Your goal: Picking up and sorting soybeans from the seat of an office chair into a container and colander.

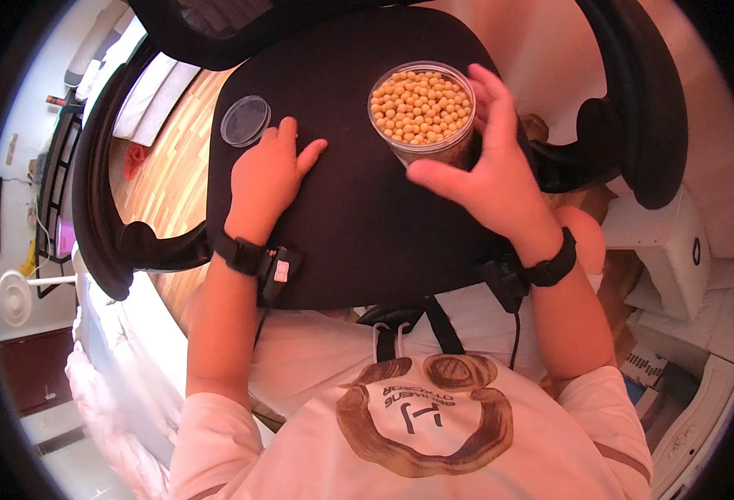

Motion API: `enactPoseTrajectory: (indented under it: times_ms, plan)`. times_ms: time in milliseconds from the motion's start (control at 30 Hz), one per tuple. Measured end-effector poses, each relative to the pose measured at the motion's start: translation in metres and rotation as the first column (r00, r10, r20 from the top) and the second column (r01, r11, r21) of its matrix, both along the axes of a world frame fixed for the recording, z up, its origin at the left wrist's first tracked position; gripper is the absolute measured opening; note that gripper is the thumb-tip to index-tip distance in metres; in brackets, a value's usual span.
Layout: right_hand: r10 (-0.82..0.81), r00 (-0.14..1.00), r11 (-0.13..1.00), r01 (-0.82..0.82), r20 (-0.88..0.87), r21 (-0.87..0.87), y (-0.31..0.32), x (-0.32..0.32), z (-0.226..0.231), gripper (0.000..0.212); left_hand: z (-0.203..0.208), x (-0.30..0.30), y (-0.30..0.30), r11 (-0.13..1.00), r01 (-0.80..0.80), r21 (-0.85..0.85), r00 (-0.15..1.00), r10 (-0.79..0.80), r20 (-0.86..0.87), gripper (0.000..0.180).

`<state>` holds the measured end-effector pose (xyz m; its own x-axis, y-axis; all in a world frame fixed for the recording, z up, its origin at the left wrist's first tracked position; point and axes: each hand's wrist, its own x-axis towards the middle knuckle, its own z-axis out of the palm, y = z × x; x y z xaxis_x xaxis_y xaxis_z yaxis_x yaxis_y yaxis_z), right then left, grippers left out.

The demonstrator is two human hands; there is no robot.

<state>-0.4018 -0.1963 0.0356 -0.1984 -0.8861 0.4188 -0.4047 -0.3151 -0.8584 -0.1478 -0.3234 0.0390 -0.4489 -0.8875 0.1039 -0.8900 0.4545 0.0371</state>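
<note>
A clear round plastic jar [422, 108] stands without its lid, filled almost to the rim with small yellow beans that look like soybeans. It rests on the black chair seat [358, 225]. My right hand [493, 162] curves about the jar's right side and near side, thumb low in front and fingers along the far right wall. A clear round lid [246, 121] lies on the seat at the far left. Next to it is my left hand [268, 173], palm down on the seat, thumb apart from the bent fingers and nothing visible in it.
Black armrests curve up on the left [100, 183] and right [646, 100] of the seat. A white stool [663, 242] is at the right. Pale bedding [121, 350] lies at the lower left. Both wrists wear black bands with small cabled boxes.
</note>
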Motion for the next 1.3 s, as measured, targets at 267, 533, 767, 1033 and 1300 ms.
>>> enactPoseTrajectory:
  times_ms: [267,533,767,1033,1300]
  plan:
    - [-0.058,0.968,0.998,0.062,0.244,-0.006,0.105,-0.026,0.023,0.124,-0.010,0.007,-0.011,0.960,0.280,0.029,0.958,-0.281,0.060,0.020]
    - [-0.761,0.642,0.640,0.718,0.093,0.275,0.304,-0.156,-0.115,0.043,-0.019,0.010,-0.020,0.943,0.332,-0.030,0.937,-0.326,0.123,0.018]
    - [-0.713,0.540,-0.047,0.600,-0.448,0.798,0.432,-0.127,-0.320,0.052,-0.017,0.013,-0.018,0.952,0.306,0.020,0.937,-0.305,0.169,0.020]
    - [-0.564,0.734,-0.188,0.332,-0.379,0.924,0.416,-0.093,-0.369,0.053,-0.003,0.022,-0.030,0.945,0.211,0.249,0.968,-0.237,0.080,0.015]
    - [-0.746,0.484,0.024,0.706,-0.458,0.707,0.460,-0.140,-0.399,0.036,-0.017,0.018,-0.032,0.959,0.187,0.215,0.982,-0.189,-0.012,0.017]
